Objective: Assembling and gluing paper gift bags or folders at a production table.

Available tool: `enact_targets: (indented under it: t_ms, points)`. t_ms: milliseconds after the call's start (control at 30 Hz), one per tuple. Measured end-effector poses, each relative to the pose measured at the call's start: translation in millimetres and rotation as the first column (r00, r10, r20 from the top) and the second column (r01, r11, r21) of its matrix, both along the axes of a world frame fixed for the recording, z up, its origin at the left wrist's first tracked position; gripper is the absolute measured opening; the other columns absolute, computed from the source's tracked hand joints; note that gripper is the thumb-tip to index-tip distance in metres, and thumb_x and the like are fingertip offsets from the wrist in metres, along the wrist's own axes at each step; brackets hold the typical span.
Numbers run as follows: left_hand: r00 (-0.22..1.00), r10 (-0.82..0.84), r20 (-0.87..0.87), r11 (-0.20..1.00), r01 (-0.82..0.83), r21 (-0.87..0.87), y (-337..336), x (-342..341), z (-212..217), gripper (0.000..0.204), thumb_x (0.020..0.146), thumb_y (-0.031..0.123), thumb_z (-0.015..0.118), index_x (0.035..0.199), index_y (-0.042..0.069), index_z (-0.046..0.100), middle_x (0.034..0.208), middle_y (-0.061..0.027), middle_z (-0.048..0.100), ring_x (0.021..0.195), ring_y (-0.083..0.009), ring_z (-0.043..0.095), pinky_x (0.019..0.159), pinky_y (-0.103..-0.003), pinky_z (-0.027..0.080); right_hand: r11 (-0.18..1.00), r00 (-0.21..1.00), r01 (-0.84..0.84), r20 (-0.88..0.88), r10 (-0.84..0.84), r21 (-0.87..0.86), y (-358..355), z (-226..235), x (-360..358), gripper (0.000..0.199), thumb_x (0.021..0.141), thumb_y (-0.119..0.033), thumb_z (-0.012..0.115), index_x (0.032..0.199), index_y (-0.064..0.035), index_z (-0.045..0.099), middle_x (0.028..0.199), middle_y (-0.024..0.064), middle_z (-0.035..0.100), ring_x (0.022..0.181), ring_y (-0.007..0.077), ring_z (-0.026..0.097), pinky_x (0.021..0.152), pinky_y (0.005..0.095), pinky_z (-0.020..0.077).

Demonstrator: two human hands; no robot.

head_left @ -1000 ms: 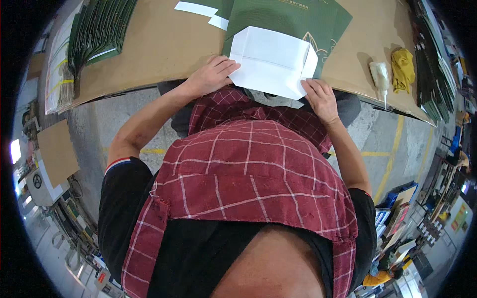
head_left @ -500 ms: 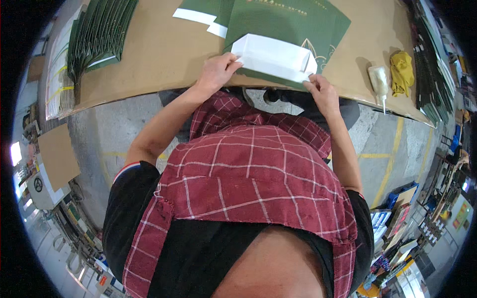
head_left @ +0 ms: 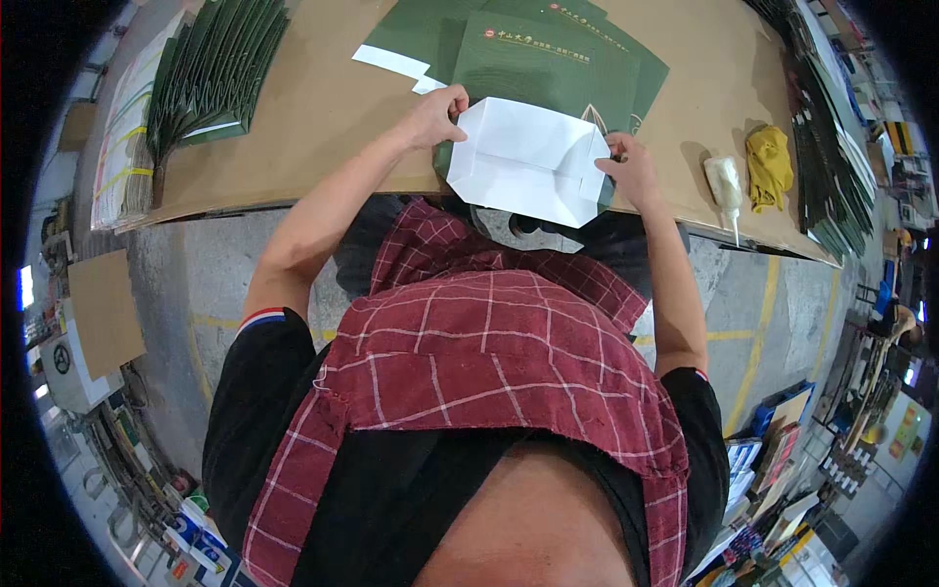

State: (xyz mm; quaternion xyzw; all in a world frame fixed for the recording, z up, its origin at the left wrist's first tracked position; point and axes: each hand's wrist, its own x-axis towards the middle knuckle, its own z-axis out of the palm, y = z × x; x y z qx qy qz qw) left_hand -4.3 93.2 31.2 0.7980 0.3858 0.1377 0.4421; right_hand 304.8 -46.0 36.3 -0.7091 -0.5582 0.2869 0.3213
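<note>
In front of me a flat green paper bag (head_left: 533, 67) lies on the table, its near end spread into a white, roughly eight-sided bottom panel (head_left: 518, 176). My left hand (head_left: 437, 117) is closed at the upper left corner of that panel, thumb and fingers at its edge. At the right edge, my right hand (head_left: 631, 168) pinches the paper between thumb and fingers. Creases run across the white panel, and its near edge reaches past the table edge. More green bag sheets (head_left: 411, 39) lie beneath and beside this one.
A fanned stack of folded green bags (head_left: 210, 83) stands on the brown table (head_left: 323, 117) at the left. To the right lie a white glue bottle (head_left: 724, 191), a yellow cloth (head_left: 770, 166) and another stack of green bags (head_left: 831, 161).
The white bottom has opened out from a narrow tray shape to a wide flat panel, with its near flap folded toward me. My left hand has shifted slightly up the panel's edge.
</note>
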Motion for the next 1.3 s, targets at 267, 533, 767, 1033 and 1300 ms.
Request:
enact_targets:
  t_ms: [267, 533, 767, 1033, 1300]
  points:
    - [0.931, -0.203, -0.302, 0.646, 0.359, 0.673, -39.7, -5.6, -6.9, 0.010, 0.070, 0.011, 0.055, 0.079, 0.009, 0.052, 0.090, -0.0067, 0.054, 0.083, -0.0257, 0.053, 0.067, -0.032, 0.044, 0.946, 0.720, -0.322, 0.636, 0.277, -0.048, -23.3, 10.2, -17.0, 0.024, 0.069, -0.010, 0.060, 0.091, -0.0072, 0.051, 0.088, 0.0103, 0.054, 0.071, 0.0260, 0.058, 0.065, 0.0364, 0.0474]
    - [0.950, 0.091, 0.300, 0.941, -0.180, 0.287, -47.1, -8.7, -19.9, 0.026, 0.072, 0.003, 0.059, 0.097, 0.002, 0.052, 0.097, -0.0093, 0.054, 0.087, -0.0282, 0.055, 0.075, -0.034, 0.047, 0.914, 0.833, 0.057, 0.486, -0.266, 0.402, -25.7, 14.2, 92.1, 0.047, 0.072, -0.023, 0.064, 0.112, -0.0052, 0.048, 0.106, 0.0153, 0.055, 0.095, 0.0333, 0.055, 0.079, 0.0390, 0.0441]
    - [0.980, -0.030, 0.196, 0.950, -0.033, 0.309, -40.6, -24.9, -20.2, 0.033, 0.074, 0.001, 0.059, 0.106, 0.006, 0.055, 0.119, -0.0112, 0.050, 0.104, -0.0262, 0.052, 0.085, -0.033, 0.043, 0.922, 0.816, 0.359, 0.529, -0.233, -0.146, -63.1, 7.4, 209.3, 0.069, 0.061, -0.036, 0.073, 0.116, -0.0026, 0.047, 0.103, 0.0169, 0.057, 0.095, 0.0311, 0.056, 0.080, 0.0376, 0.0451]
    - [0.991, 0.013, 0.133, 1.000, -0.010, -0.024, -40.0, -29.6, -2.2, 0.049, 0.069, 0.001, 0.059, 0.116, 0.010, 0.051, 0.121, -0.0103, 0.048, 0.112, -0.0257, 0.044, 0.091, -0.033, 0.039, 0.927, 0.107, 0.326, -0.981, 0.159, 0.186, -18.5, 67.0, 82.1, 0.049, 0.078, -0.032, 0.065, 0.116, -0.0078, 0.046, 0.113, 0.0103, 0.052, 0.099, 0.0230, 0.053, 0.078, 0.0369, 0.0484]
    - [0.979, -0.016, 0.202, 0.999, 0.008, 0.039, -35.6, -23.2, -10.8, 0.056, 0.063, 0.001, 0.061, 0.118, 0.009, 0.050, 0.120, -0.0112, 0.048, 0.113, -0.0230, 0.043, 0.096, -0.031, 0.035, 0.918, 0.715, 0.085, -0.665, 0.214, 0.387, 8.5, 46.0, -110.3, 0.063, 0.060, -0.003, 0.076, 0.115, -0.0056, 0.047, 0.111, 0.0067, 0.053, 0.099, 0.0194, 0.053, 0.086, 0.0302, 0.0443]
